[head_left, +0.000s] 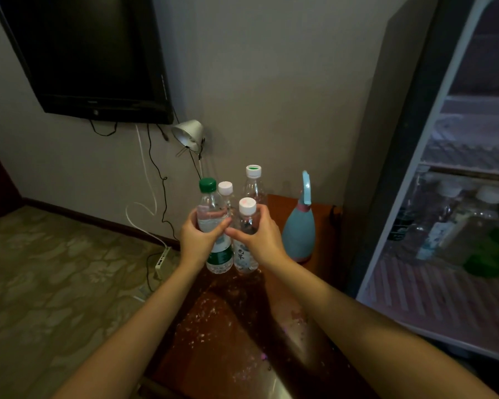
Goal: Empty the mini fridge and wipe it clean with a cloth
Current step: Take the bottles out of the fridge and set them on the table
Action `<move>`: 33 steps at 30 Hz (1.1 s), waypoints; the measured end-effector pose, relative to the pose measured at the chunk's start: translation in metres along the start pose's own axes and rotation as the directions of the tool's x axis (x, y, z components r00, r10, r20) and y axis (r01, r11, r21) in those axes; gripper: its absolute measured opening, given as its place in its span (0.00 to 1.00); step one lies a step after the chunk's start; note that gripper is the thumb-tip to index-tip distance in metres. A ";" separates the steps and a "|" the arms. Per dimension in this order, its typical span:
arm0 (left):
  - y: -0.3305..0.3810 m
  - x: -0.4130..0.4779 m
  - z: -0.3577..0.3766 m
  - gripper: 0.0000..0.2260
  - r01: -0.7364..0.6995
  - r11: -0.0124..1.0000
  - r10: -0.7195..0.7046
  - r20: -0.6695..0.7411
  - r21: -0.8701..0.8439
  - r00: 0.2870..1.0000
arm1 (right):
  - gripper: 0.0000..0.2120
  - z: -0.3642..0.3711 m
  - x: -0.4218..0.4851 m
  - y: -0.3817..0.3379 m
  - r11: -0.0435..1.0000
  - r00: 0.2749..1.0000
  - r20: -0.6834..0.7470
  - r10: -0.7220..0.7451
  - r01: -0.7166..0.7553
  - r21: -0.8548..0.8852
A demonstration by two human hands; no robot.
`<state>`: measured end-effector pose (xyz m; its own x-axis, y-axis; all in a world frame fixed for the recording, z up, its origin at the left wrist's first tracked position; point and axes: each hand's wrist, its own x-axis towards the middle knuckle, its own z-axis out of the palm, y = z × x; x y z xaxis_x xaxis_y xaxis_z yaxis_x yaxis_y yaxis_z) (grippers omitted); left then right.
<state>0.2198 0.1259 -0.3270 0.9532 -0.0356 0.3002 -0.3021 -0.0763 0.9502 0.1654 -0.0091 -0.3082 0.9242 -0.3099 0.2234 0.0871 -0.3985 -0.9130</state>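
Mini fridge [409,156] at the right edge, door open; its lower shelf holds several bottles [444,214], too blurred to tell apart. Both arms reach forward over a reddish-brown table [242,326] that stands just left of the fridge.

Left hand [200,239]: fingers and thumb curled round the middle of a clear green-capped bottle [221,257], which is upright. Right hand [261,236]: fingers wrapped round the upper body of a clear white-capped bottle [245,256], also upright. The two held bottles stand side by side, and the thumbs nearly meet between them. Whether their bases rest on the table cannot be told.

Behind them stand two more clear bottles: a shorter one [225,188] and a taller one [253,172]. A blue bottle-shaped container [298,228] stands on the table, to the right of the hands.

Background: wall-mounted television [84,53], silver lamp [189,133], power strip [162,260] on patterned carpet.
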 end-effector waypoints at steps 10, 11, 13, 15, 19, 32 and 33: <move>-0.010 -0.007 0.002 0.22 0.066 0.996 -0.062 0.079 -0.052 0.995 | 0.35 0.005 -0.002 0.014 0.994 0.998 0.006 -0.055 0.055 -0.091; -0.016 -0.009 0.001 0.22 0.084 0.996 -0.080 0.093 -0.043 0.992 | 0.36 0.004 -0.002 0.015 0.989 0.998 0.016 -0.067 0.068 -0.132; -0.028 -0.015 -0.004 0.29 0.084 0.996 -0.085 0.094 0.015 0.992 | 0.37 0.003 -0.003 0.019 0.974 0.995 0.023 -0.093 0.096 -0.205; -0.043 -0.019 -0.010 0.34 0.082 0.993 -0.088 0.077 0.086 0.993 | 0.38 0.002 -0.006 0.025 0.970 0.993 0.014 -0.114 0.114 -0.215; -0.046 -0.028 -0.012 0.35 0.050 0.979 -0.059 0.037 0.196 0.998 | 0.42 0.003 -0.012 0.026 0.972 0.995 0.003 -0.101 0.100 -0.215; 0.140 -0.135 0.061 0.19 -0.541 0.835 0.546 0.030 -0.104 0.837 | 0.22 -0.137 -0.143 -0.031 0.887 0.874 -0.151 -0.462 0.459 -0.053; 0.150 -0.147 0.074 0.17 -0.547 0.821 0.565 0.091 -0.162 0.820 | 0.20 -0.155 -0.149 -0.028 0.881 0.858 -0.200 -0.472 0.468 -0.074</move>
<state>0.0330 0.0455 -0.2347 0.6102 -0.1633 0.7752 -0.7680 0.1179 0.6294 -0.0320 -0.0859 -0.2632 0.6776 -0.2506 0.6914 0.4813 -0.5596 -0.6746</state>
